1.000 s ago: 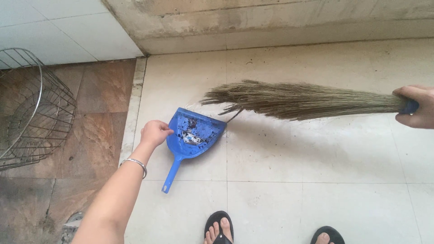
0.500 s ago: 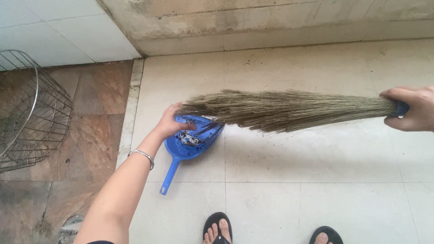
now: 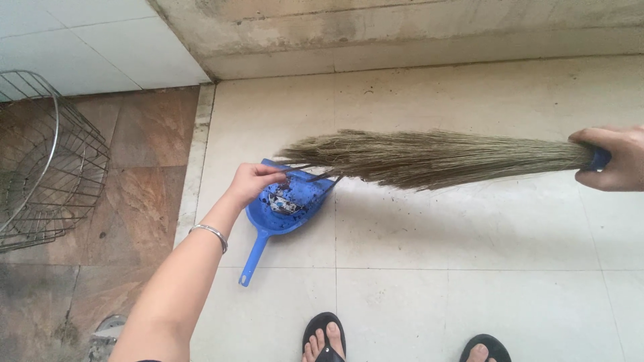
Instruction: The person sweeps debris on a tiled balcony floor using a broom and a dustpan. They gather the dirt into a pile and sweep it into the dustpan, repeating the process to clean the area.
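- In the head view, we see the broom (image 3: 429, 157) lying almost level across the picture, its long axis running from right to left, held just above the pale floor tiles (image 3: 469, 228).
- Its blue handle end sits at the right edge, and the dry straw bristles fan out and point left, with their tips reaching over the dustpan (image 3: 288, 201).
- We see the right hand (image 3: 614, 157) at the right edge, knuckles up, with its fingers (image 3: 597, 179) wrapped shut around the broom's blue handle.
- The dustpan is blue and lies flat on the floor; its mouth faces up and right toward the bristles, and its thin handle points down and left, so its long axis runs on a diagonal.
- Dark scraps of dirt lie inside the pan.
- The left arm stretches up from the bottom left of the picture, with a metal bracelet (image 3: 209, 233) at the wrist.
- The left hand (image 3: 253, 181) rests on the left rim of the dustpan, its fingers curled down onto the rim; we cannot tell whether they truly clamp it or only press on it.
- Two feet in black sandals (image 3: 325, 338) stand at the bottom edge, well apart from the pan.
- A wire basket (image 3: 47, 161) stands at the left on brown stone tiles, well apart from the left hand.
- A rough concrete step (image 3: 402, 33) runs along the top.
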